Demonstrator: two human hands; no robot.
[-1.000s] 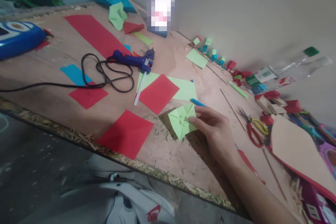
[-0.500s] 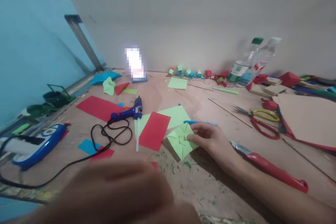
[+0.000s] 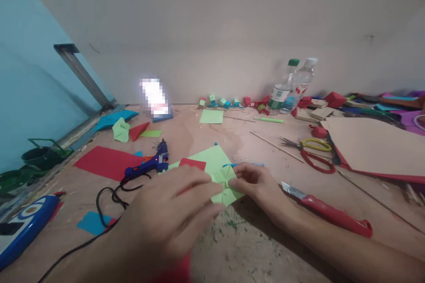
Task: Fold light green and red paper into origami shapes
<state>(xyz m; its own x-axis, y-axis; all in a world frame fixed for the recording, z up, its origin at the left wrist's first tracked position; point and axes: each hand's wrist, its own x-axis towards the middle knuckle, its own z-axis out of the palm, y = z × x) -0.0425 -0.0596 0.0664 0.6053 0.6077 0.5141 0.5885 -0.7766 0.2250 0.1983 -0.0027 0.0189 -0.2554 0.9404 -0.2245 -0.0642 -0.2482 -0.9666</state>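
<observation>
My right hand (image 3: 257, 183) pinches the right corner of a folded light-green square of paper (image 3: 228, 192) between thumb and fingers. Creased flaps meet near its middle. Over its left side reaches my left hand (image 3: 181, 210), slightly blurred, with fingers stretched out and somewhat apart. Whether those fingertips touch the paper I cannot tell. Under and behind the left hand lie a red paper piece (image 3: 194, 164), partly hidden, and a larger light-green sheet (image 3: 212, 155). A thin blue stick-like thing (image 3: 247, 165) lies just behind my right hand.
A blue glue gun (image 3: 149, 164) with a black cord lies at left, beside red paper (image 3: 106, 163). Scissors (image 3: 314, 152) and a red-handled knife (image 3: 335, 214) lie at right. Bottles (image 3: 279, 97), small paper cubes (image 3: 224, 102) and a lit phone (image 3: 155, 97) stand along the wall.
My left hand has moved up and forward from the bottom edge to the folded paper. My right hand keeps its pinch on it. The view has turned, so things sit further left.
</observation>
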